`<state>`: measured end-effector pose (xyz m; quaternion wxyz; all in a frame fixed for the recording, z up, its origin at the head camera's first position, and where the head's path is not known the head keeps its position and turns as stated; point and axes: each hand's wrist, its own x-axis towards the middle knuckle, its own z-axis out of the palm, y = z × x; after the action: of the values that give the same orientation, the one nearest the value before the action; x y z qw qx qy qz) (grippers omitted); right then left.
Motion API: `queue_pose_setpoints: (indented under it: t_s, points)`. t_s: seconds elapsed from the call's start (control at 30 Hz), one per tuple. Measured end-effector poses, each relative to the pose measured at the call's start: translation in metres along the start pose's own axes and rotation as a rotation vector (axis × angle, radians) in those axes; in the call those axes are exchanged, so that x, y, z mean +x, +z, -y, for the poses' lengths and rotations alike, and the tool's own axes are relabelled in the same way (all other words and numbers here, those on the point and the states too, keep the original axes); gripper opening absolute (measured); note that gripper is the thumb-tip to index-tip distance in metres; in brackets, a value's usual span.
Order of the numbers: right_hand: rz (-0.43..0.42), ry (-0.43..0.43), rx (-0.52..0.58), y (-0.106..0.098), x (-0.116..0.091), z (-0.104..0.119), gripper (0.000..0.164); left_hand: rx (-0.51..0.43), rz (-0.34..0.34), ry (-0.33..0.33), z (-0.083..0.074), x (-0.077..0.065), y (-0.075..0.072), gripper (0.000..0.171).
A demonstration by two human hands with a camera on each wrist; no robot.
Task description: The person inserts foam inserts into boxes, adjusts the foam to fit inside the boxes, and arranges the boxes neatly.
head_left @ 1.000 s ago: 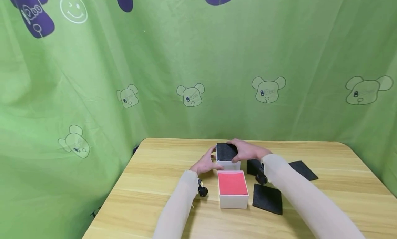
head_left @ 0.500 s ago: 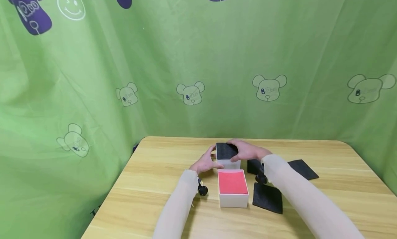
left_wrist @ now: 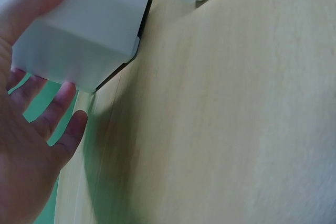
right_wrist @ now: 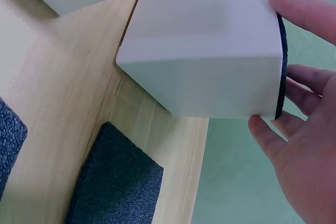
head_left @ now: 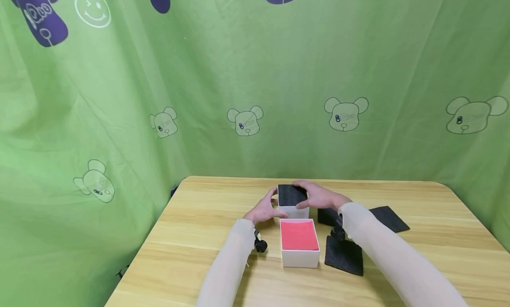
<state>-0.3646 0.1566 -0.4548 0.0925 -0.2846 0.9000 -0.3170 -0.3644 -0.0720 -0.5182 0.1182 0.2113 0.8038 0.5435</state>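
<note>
A white box (head_left: 294, 212) stands toward the back of the table, topped by a black foam sheet (head_left: 290, 195). My left hand (head_left: 264, 209) holds this box from the left, thumb on its near face and fingers round the far side. At the top right, my right hand (head_left: 320, 196) grips the foam sheet, thumb at the near edge and fingers at the far edge. In the right wrist view the foam's dark edge (right_wrist: 282, 66) runs along the box rim, fingertips right at it. Nearer me is a second white box (head_left: 300, 259), with a red sheet (head_left: 299, 236) inside.
Several more black foam sheets lie to the right: one near the second box (head_left: 344, 255), one farther right (head_left: 389, 219) and one partly under my right wrist (head_left: 326, 216). A green curtain (head_left: 295, 147) hangs behind the wooden table (head_left: 191, 262).
My right hand has shifted very slightly to the right along the foam sheet, its wrist moving too. The left hand and both boxes stay in place.
</note>
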Motion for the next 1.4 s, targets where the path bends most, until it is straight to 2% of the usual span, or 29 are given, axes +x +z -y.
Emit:
queue_pose_setpoints:
  t_s: [0.3, 0.73, 1.2, 1.4]
  points:
    - [0.000, 0.009, 0.030, -0.0028, -0.0007, -0.0005, 0.076, -0.012, 0.007, 0.010, 0.0003, 0.0004, -0.0007, 0.101]
    - [0.016, -0.013, 0.019, -0.0030, -0.0014, 0.0016, 0.069, -0.012, 0.008, 0.004, -0.0021, -0.0003, -0.0009, 0.099]
    - [0.003, -0.038, -0.051, -0.0038, 0.0011, -0.0003, 0.063, -0.008, -0.002, -0.003, -0.0015, 0.0005, -0.0001, 0.099]
    - [-0.016, 0.015, -0.044, -0.0071, -0.0022, -0.0013, 0.064, 0.012, -0.005, -0.013, -0.0011, 0.0009, -0.0005, 0.100]
